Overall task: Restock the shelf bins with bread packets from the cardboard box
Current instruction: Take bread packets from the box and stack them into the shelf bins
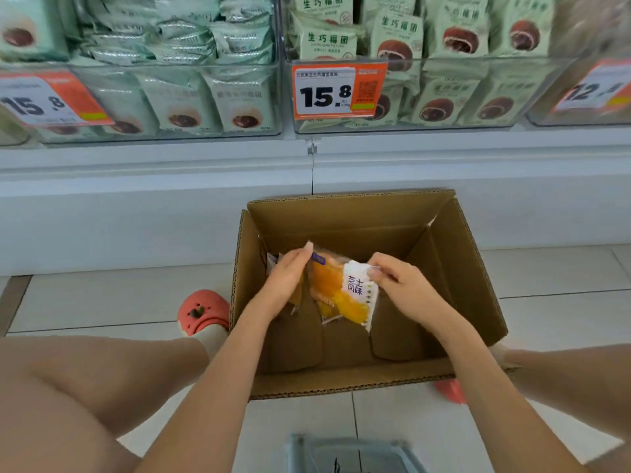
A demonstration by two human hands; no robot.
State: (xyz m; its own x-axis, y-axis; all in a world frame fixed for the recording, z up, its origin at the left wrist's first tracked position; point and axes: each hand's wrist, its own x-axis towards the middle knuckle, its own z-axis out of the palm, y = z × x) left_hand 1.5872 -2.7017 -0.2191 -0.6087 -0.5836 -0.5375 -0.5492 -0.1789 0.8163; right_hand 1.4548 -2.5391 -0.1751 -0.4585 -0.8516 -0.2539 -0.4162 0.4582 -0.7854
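Observation:
An open cardboard box (471,268) stands on the floor below the shelf. Both my hands are inside it. My right hand (399,285) pinches the white top edge of an orange-and-white bread packet (345,295), which stands tilted in the box. My left hand (286,281) rests against the packet's left side with fingers extended upward, covering more packets (273,262) leaning by the box's left wall. Clear shelf bins (444,93) above hold green packets.
Price tags reading 15.8 (338,90) hang on the bin fronts. The white shelf base (136,206) runs behind the box. My knees flank the box, with a pink shoe (203,310) at its left. A grey object (351,455) lies on the floor tiles near me.

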